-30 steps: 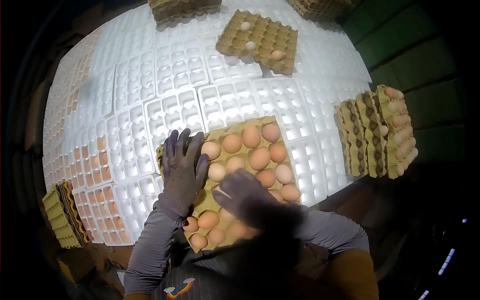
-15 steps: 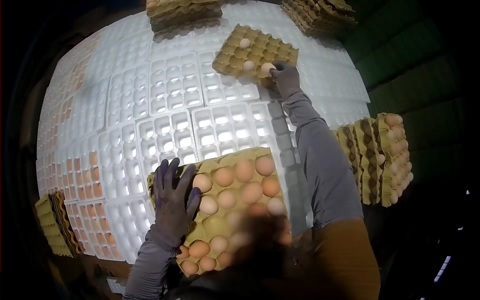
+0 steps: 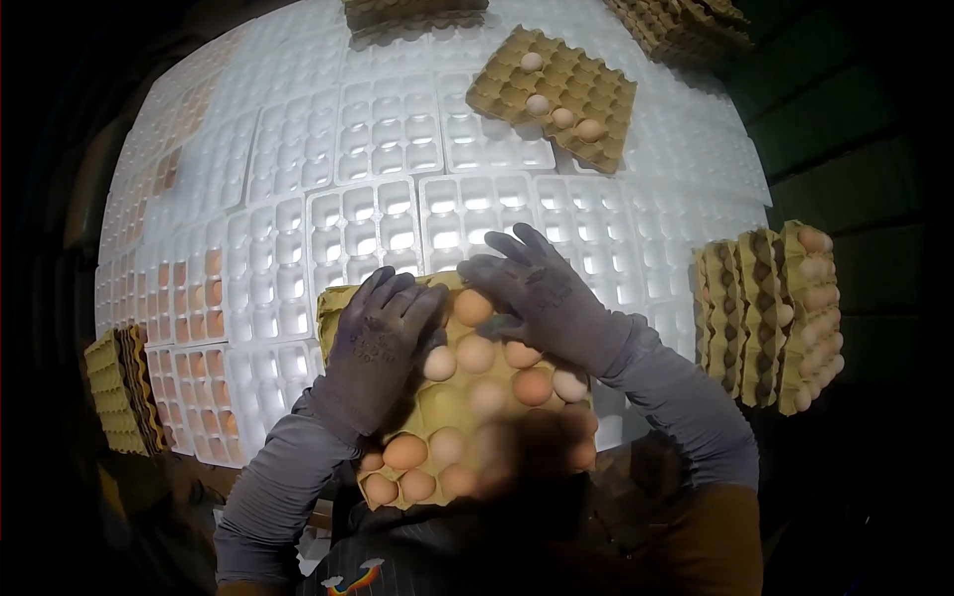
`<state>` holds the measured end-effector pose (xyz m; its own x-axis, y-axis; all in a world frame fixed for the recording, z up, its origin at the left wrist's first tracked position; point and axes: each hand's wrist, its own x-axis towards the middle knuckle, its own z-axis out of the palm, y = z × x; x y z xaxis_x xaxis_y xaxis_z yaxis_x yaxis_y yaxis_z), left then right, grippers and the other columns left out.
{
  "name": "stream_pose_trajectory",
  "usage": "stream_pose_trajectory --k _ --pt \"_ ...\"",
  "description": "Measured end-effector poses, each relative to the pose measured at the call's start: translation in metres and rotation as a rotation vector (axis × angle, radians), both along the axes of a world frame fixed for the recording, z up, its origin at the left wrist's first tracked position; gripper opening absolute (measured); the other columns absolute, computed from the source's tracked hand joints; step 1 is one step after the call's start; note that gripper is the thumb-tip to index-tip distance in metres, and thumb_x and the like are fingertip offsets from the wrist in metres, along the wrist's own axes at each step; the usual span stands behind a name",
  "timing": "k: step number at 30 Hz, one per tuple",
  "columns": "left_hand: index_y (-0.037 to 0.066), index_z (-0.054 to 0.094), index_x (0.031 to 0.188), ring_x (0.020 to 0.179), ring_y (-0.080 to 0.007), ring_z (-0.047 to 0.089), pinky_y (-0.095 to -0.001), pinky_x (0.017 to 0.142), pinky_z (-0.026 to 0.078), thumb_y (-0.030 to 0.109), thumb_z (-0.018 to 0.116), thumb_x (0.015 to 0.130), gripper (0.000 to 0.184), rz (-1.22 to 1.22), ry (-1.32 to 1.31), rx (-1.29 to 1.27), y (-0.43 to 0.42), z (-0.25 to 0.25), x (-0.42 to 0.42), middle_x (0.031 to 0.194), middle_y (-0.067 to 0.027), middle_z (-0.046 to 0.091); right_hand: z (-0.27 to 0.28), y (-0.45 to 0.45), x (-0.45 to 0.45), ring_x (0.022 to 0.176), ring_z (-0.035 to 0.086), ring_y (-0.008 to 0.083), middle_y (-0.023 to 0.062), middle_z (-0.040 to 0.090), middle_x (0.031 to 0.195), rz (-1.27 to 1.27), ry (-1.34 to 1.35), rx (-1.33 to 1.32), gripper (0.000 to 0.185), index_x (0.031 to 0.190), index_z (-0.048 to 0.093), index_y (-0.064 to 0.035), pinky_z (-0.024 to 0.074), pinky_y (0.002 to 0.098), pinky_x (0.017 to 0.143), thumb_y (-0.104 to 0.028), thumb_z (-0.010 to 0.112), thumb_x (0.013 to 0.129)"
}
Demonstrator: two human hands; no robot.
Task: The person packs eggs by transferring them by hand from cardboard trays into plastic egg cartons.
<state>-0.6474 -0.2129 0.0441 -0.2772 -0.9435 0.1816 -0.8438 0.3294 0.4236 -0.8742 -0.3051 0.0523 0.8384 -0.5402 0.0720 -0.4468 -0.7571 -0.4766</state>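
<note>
The left hand (image 3: 373, 353), in a gray glove, is palm down at the far left part of the near egg tray (image 3: 434, 405). Its fingers are bent and held near one another; the underside is hidden, so whether they grip an egg cannot be told. The right hand (image 3: 542, 303), also gloved, is palm down over the far right part of the same tray. Its fingers are spread and point forward and left, with the thumb set apart beside a brown egg (image 3: 472, 308) that sits between the two hands.

The near egg tray lies directly in front of the body, below both hands. Brown and pale eggs occupy its pockets, including a large brown egg (image 3: 405, 451) toward the near left corner.

The far egg tray (image 3: 586, 89) lies ahead of the right hand and slightly to its right, well apart from the fingertips. Its long axis slants from far left to near right, and it bears four eggs. The right hand is the nearer one to it.

White trays (image 3: 378, 223) line the surface around both egg trays. One tray stack (image 3: 760, 318) stands at the right edge, another pile (image 3: 114, 397) at the left edge.
</note>
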Motion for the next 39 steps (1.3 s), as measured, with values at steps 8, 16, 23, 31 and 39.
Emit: stream_pose_trajectory --k 8,16,23,31,39 --pt "0.005 0.060 0.135 0.116 -0.0302 0.062 -0.0402 0.103 0.048 0.005 0.060 0.093 0.042 0.351 1.014 0.483 0.017 0.021 0.016 0.118 -0.0153 0.067 0.030 0.012 0.007 0.103 0.065 0.0262 0.0133 0.068 0.109 -0.261 -0.208 0.479 0.038 0.125 0.067 -0.0062 0.0508 0.0428 0.097 -0.025 0.067 0.091" --pt "0.009 0.065 0.117 0.117 -0.0344 0.059 -0.0461 0.098 0.049 0.019 0.072 0.087 0.032 0.038 0.096 0.094 0.017 0.007 -0.002 0.118 -0.0113 0.067 0.045 0.033 0.013 0.083 0.070 0.0245 0.0128 0.069 0.103 0.064 0.349 -0.074 0.029 0.103 0.071 -0.0052 0.0544 0.0379 0.068 -0.032 0.068 0.091" --pt "0.008 0.063 0.115 0.117 -0.0343 0.060 -0.0471 0.098 0.049 0.016 0.072 0.086 0.031 0.002 -0.045 0.113 0.003 0.007 0.000 0.114 -0.0107 0.068 0.044 0.026 -0.009 0.083 0.070 0.0225 0.0145 0.070 0.105 -0.133 0.115 0.385 0.036 0.111 0.070 -0.0031 0.0560 0.0357 0.072 -0.030 0.072 0.087" --pt "0.012 0.063 0.124 0.115 -0.0349 0.060 -0.0477 0.099 0.049 0.011 0.077 0.079 0.047 -0.087 -0.001 -0.053 0.014 0.001 0.013 0.124 -0.0085 0.064 0.035 0.004 -0.074 0.111 0.065 0.0196 0.0080 0.060 0.125 -0.534 -0.408 0.777 0.038 0.123 0.063 -0.0095 0.0561 0.0319 0.090 -0.016 0.074 0.087" --pt "0.006 0.061 0.111 0.091 -0.0216 0.065 -0.0348 0.079 0.056 0.031 0.063 0.099 0.028 0.349 1.325 0.831 0.027 0.016 0.026 0.102 -0.0083 0.063 -0.003 -0.006 -0.074 0.122 0.056 0.0339 0.0106 0.048 0.142 -0.301 0.261 -0.048 0.047 0.122 0.069 -0.0196 0.0528 0.0447 0.097 -0.035 0.082 0.079"
